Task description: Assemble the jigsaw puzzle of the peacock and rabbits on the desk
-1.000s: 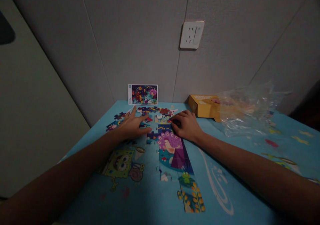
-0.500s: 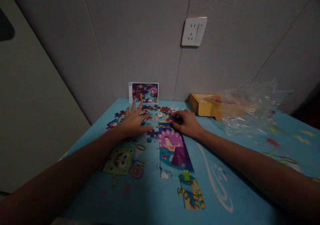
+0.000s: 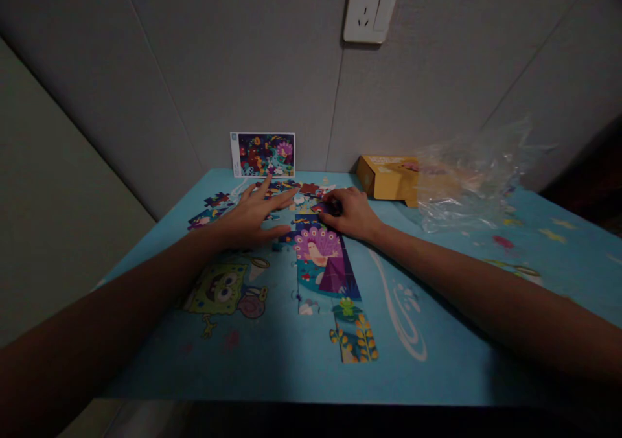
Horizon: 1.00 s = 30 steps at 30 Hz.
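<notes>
A partly joined jigsaw puzzle (image 3: 318, 263) with a pink peacock, a purple rock and a green frog lies on the blue table. My left hand (image 3: 250, 221) is spread with the palm down over loose puzzle pieces left of the joined part, hiding some of them. Just beyond the peacock, my right hand (image 3: 350, 212) has its fingers curled round a dark puzzle piece (image 3: 321, 208), partly covered by the fingertips. More loose puzzle pieces (image 3: 218, 199) lie to the left of and behind my left hand.
A picture card (image 3: 266, 155) of the whole scene leans against the wall at the back. To the right, a yellow box (image 3: 389, 182) stands partly behind a crumpled clear plastic bag (image 3: 461, 185). The blue tabletop (image 3: 262, 367) carries printed cartoon figures.
The view has tilted down, so everything sits higher in the picture and the table's front edge shows. My left hand has shifted slightly over the pieces; my right hand keeps its grip.
</notes>
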{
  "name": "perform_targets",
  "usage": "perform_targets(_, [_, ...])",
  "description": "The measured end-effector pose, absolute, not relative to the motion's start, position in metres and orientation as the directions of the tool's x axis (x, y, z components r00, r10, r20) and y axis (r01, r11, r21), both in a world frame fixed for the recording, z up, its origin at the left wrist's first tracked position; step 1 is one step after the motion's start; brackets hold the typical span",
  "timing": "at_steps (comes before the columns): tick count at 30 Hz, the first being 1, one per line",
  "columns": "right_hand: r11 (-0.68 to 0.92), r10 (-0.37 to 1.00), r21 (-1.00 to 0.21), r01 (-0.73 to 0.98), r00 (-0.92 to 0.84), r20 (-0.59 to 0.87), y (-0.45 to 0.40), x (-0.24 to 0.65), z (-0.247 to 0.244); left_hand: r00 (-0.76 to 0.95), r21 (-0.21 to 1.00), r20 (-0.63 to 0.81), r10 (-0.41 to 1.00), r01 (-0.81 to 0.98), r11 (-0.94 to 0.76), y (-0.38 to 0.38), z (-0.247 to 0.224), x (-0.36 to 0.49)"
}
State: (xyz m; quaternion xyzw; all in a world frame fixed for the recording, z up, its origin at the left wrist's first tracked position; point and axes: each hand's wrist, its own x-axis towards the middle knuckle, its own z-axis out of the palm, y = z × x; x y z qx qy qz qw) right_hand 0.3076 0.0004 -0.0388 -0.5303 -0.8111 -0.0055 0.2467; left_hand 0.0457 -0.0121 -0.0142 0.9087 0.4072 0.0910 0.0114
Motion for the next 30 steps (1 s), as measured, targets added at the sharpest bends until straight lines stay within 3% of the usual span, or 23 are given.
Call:
perform_targets(6, [0.433,0.839,-0.318,0.843,-0.249,0.483,0.001,0.309,-0.035,0.698,0.120,0.101,0.709,0.699,-0.706,-0.012,-0.017,0.048])
perform_targets(10, [0.563,0.725,-0.338,0.754,-0.254,0.641,-0.002,0.311,-0.035,0.736,0.112,0.127,0.665,0.655,-0.747,-0.012,-0.020,0.050])
perform_targets(16, [0.837,0.485,-0.212,0.505,-0.504,0.715,-0.012,0.308,-0.036,0.815,0.116,0.167,0.554,0.542,-0.832,-0.015,-0.023,0.051])
perform_targets(21, [0.891,0.400,-0.154,0.427,-0.578,0.711,-0.015,0.307,-0.036,0.793,0.142,0.230,0.564,0.546,-0.826,-0.016,-0.020,0.050])
perform_targets(23, [0.829,0.478,-0.196,0.524,-0.482,0.735,-0.012,0.308,-0.037,0.796,0.139,0.248,0.553,0.536,-0.833,-0.016,-0.020,0.049])
perform_targets(25, [0.649,0.630,-0.274,0.710,-0.299,0.717,-0.006,0.310,-0.039,0.808,0.127,0.258,0.530,0.515,-0.848,-0.016,-0.019,0.048])
perform_targets(28, [0.239,0.841,-0.337,0.911,-0.021,0.540,0.002,0.313,-0.044,0.813,0.111,0.263,0.519,0.509,-0.853,-0.017,-0.017,0.048])
perform_targets(30, [0.111,0.906,-0.312,0.944,0.033,0.421,0.006,0.313,-0.045,0.809,0.108,0.256,0.529,0.520,-0.848,-0.019,-0.016,0.049])
